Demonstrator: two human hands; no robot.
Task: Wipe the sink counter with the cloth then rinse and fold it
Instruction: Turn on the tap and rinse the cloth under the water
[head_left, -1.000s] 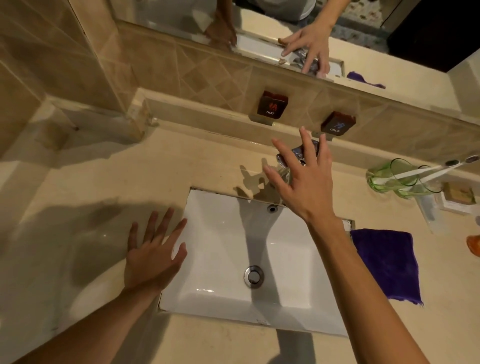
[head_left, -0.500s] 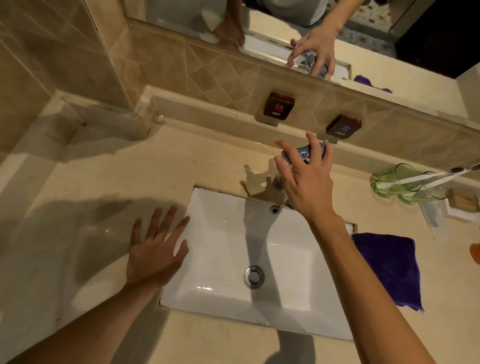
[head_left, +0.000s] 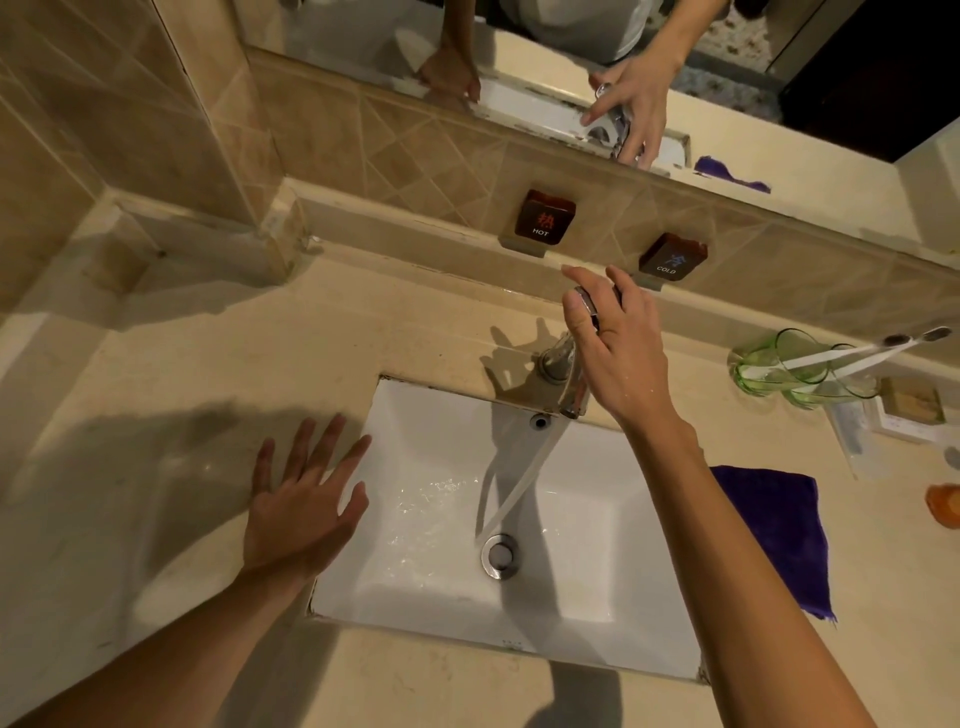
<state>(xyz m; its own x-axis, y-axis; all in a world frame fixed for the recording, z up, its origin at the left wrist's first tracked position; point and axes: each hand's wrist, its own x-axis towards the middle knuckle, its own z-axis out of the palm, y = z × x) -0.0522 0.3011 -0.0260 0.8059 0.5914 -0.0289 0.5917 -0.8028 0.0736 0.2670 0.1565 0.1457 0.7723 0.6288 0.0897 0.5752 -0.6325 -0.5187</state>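
Water's running into the sink now since the right hand just lifted the tap lever, grip curled round it, left hand flat and holding nothing on the surface, purple cloth lying just right of the basin, so rinsing looks next.

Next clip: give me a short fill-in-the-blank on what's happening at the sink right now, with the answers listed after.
1. The right hand grips the handle of the ____.
2. Water runs into the sink and lands near the ____.
3. The purple cloth lies on the counter to the ____ of the sink.
4. The left hand rests flat, holding ____.

Answers: tap; drain; right; nothing
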